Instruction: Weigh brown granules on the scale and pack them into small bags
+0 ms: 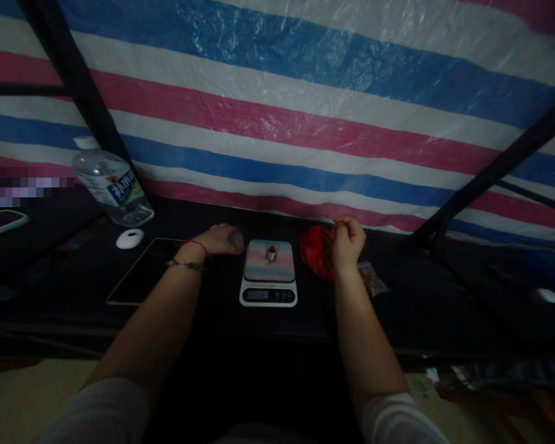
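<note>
On the black table, a small white kitchen scale point(268, 295) has a lit display whose digits I cannot read. A tiny metal-looking cup point(271, 253) with brown contents stands upright on its plate. Left of the scale, my left hand point(217, 239) is closed around a small clear plastic container point(236, 241), partly hidden by the fingers. My right hand point(348, 242) is closed in a pinch at the right side of an open red plastic bag point(312, 251) holding brown bits. Whatever is between its fingertips is too small to make out.
A small clear zip bag point(372, 279) of brown bits lies beside my right forearm. To the left are a dark tablet point(143, 274), a white rounded case point(130, 238), a large clear bottle point(113, 185) and a phone point(2, 223). Striped plastic sheeting point(277, 117) hangs behind black frame bars.
</note>
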A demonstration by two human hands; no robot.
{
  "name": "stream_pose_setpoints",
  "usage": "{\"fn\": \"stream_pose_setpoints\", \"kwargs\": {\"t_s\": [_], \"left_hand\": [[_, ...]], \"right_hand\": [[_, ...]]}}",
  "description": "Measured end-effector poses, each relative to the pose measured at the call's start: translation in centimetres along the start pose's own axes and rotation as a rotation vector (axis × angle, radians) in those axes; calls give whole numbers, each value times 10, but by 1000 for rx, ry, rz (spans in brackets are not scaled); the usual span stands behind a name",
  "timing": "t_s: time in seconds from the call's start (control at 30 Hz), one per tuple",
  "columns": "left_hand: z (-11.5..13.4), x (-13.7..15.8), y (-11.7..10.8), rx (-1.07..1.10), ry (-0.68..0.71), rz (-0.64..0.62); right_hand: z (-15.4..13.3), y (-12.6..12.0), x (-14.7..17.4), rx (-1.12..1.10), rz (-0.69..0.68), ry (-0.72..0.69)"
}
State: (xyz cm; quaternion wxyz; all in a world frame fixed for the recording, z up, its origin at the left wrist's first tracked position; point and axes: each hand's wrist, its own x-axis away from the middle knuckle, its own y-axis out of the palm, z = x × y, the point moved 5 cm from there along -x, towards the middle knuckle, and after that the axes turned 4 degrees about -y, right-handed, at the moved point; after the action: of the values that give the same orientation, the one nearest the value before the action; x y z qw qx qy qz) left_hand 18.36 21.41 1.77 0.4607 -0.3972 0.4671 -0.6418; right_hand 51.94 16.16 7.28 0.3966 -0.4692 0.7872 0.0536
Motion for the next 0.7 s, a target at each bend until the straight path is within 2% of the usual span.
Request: {"fn": "stream_pose_setpoints", "kwargs": {"t_s": [0.07, 0.17, 0.23, 0.37, 0.57, 0.7], "left_hand": [[0, -2, 3, 13, 5, -23], [3, -2, 4, 37, 24, -32], [5, -2, 2, 51, 33, 5], [11, -1, -3, 71, 72, 93], [25, -4, 2, 65, 128, 122], [39, -6, 5, 124, 185, 269]], "right_hand": [[14, -4, -8, 279, -114, 87], [42, 7, -6, 602, -509, 258], [55, 16, 0, 686, -684, 300], [66, 26, 9, 760, -736, 264], [71, 30, 13, 779, -798, 277], [69, 33, 13, 727, -817, 245]]}}
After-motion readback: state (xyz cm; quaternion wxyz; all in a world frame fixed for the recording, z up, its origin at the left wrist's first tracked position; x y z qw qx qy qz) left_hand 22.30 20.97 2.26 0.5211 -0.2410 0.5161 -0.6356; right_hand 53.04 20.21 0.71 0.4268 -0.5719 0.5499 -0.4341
